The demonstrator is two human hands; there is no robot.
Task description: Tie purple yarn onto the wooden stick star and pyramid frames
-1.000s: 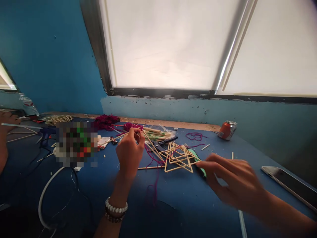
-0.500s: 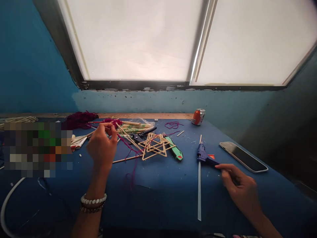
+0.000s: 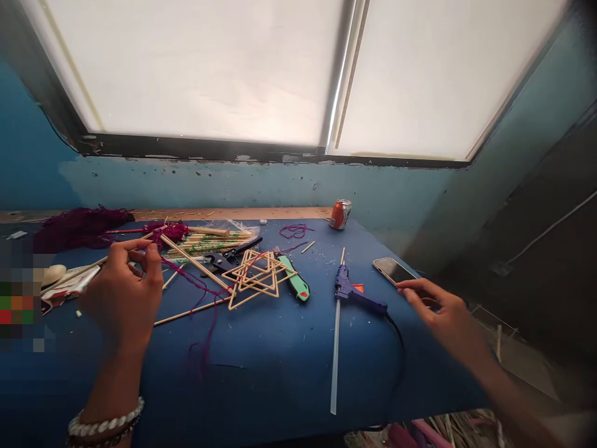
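Observation:
My left hand is raised over the left of the table, fingertips pinched on a strand of purple yarn that trails down across thin sticks. My right hand reaches to the near edge of the phone, thumb and fingers bent toward each other; whether they grip it is unclear. Left of that hand, the blue glue gun lies on the table with a long glue stick in it. A star-shaped frame of sticks lies mid-table, beside a green cutter.
An orange and silver can stands at the back of the blue table. Dark pliers, bundled sticks and a purple yarn pile lie at left. A black cord runs from the glue gun.
My right hand has moved from the glue gun's handle to the phone. The view has swung right, and my left hand stays pinched near the yarn.

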